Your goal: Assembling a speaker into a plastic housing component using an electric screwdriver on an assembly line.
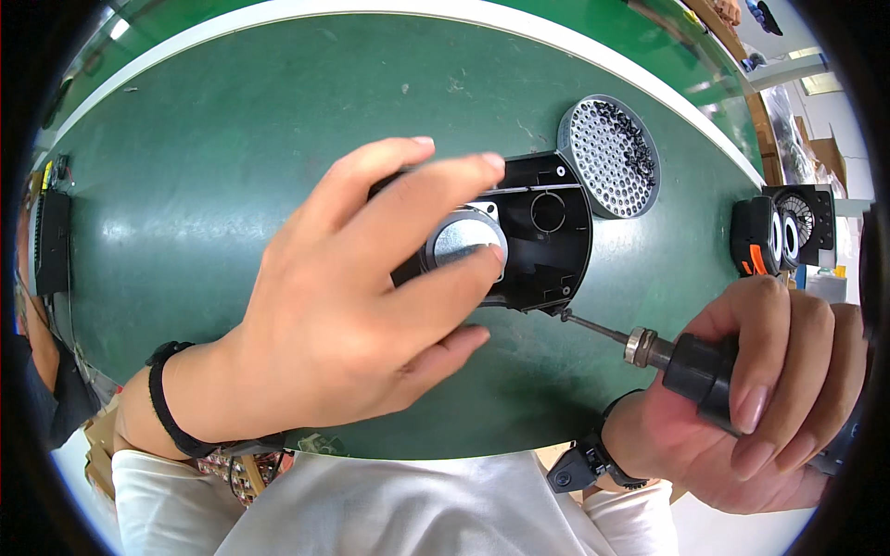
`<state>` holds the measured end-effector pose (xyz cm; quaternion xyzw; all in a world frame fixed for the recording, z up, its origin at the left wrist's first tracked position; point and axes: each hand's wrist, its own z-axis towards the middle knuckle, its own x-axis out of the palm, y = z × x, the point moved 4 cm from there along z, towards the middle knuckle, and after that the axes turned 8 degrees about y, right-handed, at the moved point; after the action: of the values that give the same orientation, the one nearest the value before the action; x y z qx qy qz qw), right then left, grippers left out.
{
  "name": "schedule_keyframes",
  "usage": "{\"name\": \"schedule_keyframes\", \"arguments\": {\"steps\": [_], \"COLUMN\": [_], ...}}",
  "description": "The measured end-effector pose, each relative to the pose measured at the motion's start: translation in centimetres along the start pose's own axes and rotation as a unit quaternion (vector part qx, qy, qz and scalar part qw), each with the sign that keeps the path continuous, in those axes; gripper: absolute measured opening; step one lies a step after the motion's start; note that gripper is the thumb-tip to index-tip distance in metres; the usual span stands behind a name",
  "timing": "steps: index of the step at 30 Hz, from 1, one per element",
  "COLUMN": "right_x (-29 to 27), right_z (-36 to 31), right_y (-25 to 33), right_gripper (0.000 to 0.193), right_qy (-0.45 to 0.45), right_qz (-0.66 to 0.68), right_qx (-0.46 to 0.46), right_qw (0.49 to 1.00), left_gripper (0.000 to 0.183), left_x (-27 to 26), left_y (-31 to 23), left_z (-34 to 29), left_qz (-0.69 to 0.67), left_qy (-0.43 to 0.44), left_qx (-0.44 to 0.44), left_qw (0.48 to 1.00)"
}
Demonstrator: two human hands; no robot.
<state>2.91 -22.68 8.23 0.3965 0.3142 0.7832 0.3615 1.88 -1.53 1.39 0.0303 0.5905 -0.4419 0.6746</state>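
A black plastic speaker housing [547, 246] lies with its inside facing up on the green table. Set in it is a speaker driver with a round silver magnet [461, 239]. My left hand [348, 296] reaches over the housing with its fingers apart, one fingertip at the magnet's edge; the fingers are slightly blurred and hide the housing's left part. My right hand [769, 389] is wrapped round a black electric screwdriver [697, 369]. What looks like a small dark screw [565, 316] sits on its bit tip, close by the housing's lower right corner.
A round grey tray [603, 176] with a perforated base holds many small black screws, right behind the housing. At the right table edge stand a black speaker unit [768, 236] and a small fan [797, 218]. A black box [53, 243] is at the left edge.
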Motion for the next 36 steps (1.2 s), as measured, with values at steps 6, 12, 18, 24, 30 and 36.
{"name": "schedule_keyframes", "arguments": {"steps": [6,12,18,24,30,36], "right_x": [0.3,0.4,-0.8,-2.3,-3.8,-4.7], "right_z": [0.4,1.0,2.2,3.1,4.5,6.5], "right_y": [-2.6,-4.5,-5.1,-5.0,-7.7,-11.5], "right_gripper": [0.033,0.031,0.030,0.032,0.034,0.051], "right_qy": [0.057,0.108,0.176,0.245,0.451,0.706], "right_qz": [-0.098,-0.095,-0.087,-0.069,0.036,0.187], "right_qx": [0.109,0.160,0.204,0.239,0.186,-0.003], "right_qw": [0.988,0.977,0.959,0.937,0.872,0.684], "left_gripper": [0.059,0.061,0.061,0.057,0.052,0.053], "left_x": [1.4,1.4,1.3,0.1,-0.4,-0.8], "left_y": [0.6,1.2,1.3,-0.2,0.0,0.0], "left_z": [-0.7,-0.6,-0.7,0.4,0.2,0.5], "left_qz": [0.061,0.072,0.075,0.053,0.059,0.079], "left_qy": [-0.040,-0.050,-0.061,-0.016,-0.015,-0.003], "left_qx": [0.039,0.047,0.058,0.009,0.020,0.026], "left_qw": [0.997,0.995,0.994,0.998,0.998,0.997]}}
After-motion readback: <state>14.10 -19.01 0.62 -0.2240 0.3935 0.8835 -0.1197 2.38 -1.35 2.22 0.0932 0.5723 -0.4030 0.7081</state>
